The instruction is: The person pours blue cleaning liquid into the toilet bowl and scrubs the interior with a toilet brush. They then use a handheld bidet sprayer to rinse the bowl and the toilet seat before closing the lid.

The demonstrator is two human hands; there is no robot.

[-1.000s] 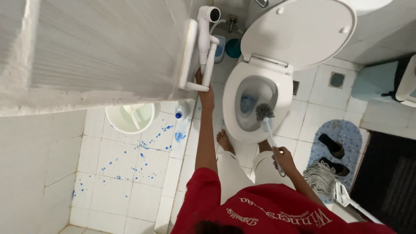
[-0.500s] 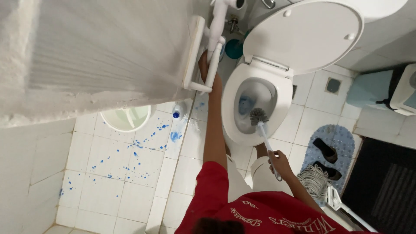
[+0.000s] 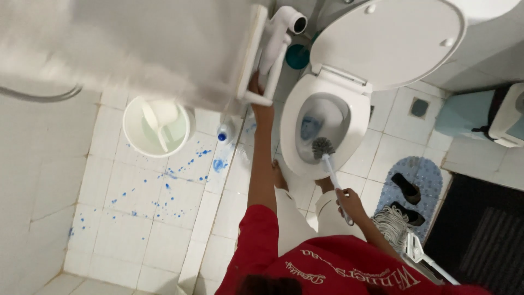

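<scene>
The right hand (image 3: pixel 349 203), right of centre low in the frame, has its fingers wrapped around the white handle of a toilet brush (image 3: pixel 326 154), whose dark bristle head rests on the near inner wall of the toilet bowl (image 3: pixel 305 164) at centre. The left hand (image 3: pixel 256 87), up at centre top, curls its fingers around a white rail (image 3: pixel 248 54) fixed to the wall. The lid (image 3: pixel 390 41) stands raised at upper right. Blue cleaner pools inside the bowl and speckles the floor tiles (image 3: pixel 142 218) at left, near a white bucket (image 3: pixel 155 128) and a small bottle (image 3: pixel 222 133). The main risk, as I judge it, is slipping: bare feet stand on tiles that look wet and spattered, and the body leans on that single rail. A hard flick of the brush could throw cleaner over the rim onto the legs or clothing. The mop (image 3: pixel 393 224) and sandals on the mat (image 3: pixel 423 175) at lower right crowd any step back.
</scene>
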